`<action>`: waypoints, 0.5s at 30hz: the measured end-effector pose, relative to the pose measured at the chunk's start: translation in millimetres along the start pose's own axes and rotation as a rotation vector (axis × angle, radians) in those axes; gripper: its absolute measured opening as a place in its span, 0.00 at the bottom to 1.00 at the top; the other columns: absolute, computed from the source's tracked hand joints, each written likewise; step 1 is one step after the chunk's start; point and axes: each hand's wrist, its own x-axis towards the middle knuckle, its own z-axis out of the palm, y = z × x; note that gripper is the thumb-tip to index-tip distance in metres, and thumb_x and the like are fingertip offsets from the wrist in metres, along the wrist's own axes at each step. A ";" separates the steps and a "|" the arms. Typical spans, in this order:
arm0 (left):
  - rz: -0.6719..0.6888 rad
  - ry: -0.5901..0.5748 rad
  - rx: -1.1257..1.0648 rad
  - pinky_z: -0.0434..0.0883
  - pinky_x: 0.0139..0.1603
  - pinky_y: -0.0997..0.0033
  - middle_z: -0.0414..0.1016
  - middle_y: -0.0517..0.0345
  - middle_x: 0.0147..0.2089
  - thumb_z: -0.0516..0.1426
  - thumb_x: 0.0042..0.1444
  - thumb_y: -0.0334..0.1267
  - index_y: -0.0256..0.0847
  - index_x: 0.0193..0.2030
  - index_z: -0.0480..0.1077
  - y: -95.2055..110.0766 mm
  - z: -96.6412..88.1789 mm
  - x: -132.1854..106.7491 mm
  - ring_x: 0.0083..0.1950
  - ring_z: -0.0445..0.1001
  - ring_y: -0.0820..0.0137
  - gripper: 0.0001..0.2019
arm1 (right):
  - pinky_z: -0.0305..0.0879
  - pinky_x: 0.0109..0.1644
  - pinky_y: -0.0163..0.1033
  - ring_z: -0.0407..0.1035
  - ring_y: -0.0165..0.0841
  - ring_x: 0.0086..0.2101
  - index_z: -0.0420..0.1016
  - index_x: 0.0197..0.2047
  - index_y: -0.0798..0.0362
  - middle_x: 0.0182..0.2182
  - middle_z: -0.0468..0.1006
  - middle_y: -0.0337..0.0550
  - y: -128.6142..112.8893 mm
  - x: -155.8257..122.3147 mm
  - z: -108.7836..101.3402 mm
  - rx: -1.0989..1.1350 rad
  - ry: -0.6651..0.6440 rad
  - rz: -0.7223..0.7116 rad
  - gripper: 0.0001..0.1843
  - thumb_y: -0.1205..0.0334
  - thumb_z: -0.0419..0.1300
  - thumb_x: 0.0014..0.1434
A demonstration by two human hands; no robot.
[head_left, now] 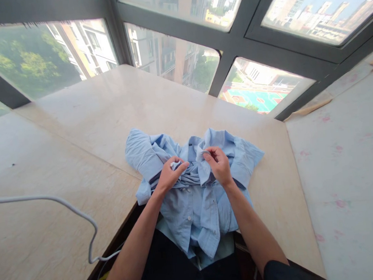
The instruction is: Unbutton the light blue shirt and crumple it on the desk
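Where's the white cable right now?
In the head view, the white cable lies on the table at the far left, curving toward its near edge. It is well left of the left hand, which grips the blue shirt.

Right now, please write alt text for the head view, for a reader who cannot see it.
The left hand and the right hand pinch a crumpled blue shirt lying on a beige ledge below big windows. A white cable crosses the ledge at the left.
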 end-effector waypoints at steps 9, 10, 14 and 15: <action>0.330 -0.245 0.842 0.51 0.66 0.47 0.59 0.37 0.63 0.70 0.27 0.57 0.39 0.72 0.46 -5.9 -22.8 -34.6 0.66 0.55 0.47 0.66 | 0.62 0.35 0.32 0.66 0.28 0.31 0.68 0.42 0.55 0.34 0.71 0.42 -7.7 -4.9 -118.0 0.349 0.553 0.212 0.24 0.52 0.67 0.44; 0.329 -0.271 0.922 0.47 0.67 0.45 0.52 0.36 0.68 0.71 0.25 0.54 0.40 0.73 0.42 -7.1 -26.2 -37.6 0.70 0.48 0.45 0.68 | 0.61 0.34 0.32 0.65 0.28 0.31 0.69 0.41 0.55 0.33 0.71 0.42 -7.8 -6.0 -129.9 0.320 0.562 0.223 0.24 0.52 0.67 0.43; 0.284 -0.371 1.095 0.44 0.69 0.46 0.44 0.40 0.72 0.70 0.32 0.40 0.42 0.73 0.42 -1.1 -36.9 -42.9 0.73 0.39 0.49 0.61 | 0.55 0.27 0.31 0.60 0.27 0.25 0.72 0.41 0.56 0.27 0.69 0.41 -9.4 -13.1 -158.1 0.057 0.418 0.269 0.24 0.46 0.65 0.49; 0.285 -0.395 1.106 0.49 0.68 0.50 0.50 0.42 0.70 0.67 0.37 0.35 0.42 0.72 0.47 3.1 -39.3 -42.7 0.72 0.45 0.51 0.54 | 0.54 0.27 0.32 0.59 0.27 0.24 0.73 0.42 0.56 0.26 0.67 0.41 -10.6 -15.6 -161.1 -0.024 0.304 0.254 0.24 0.44 0.63 0.52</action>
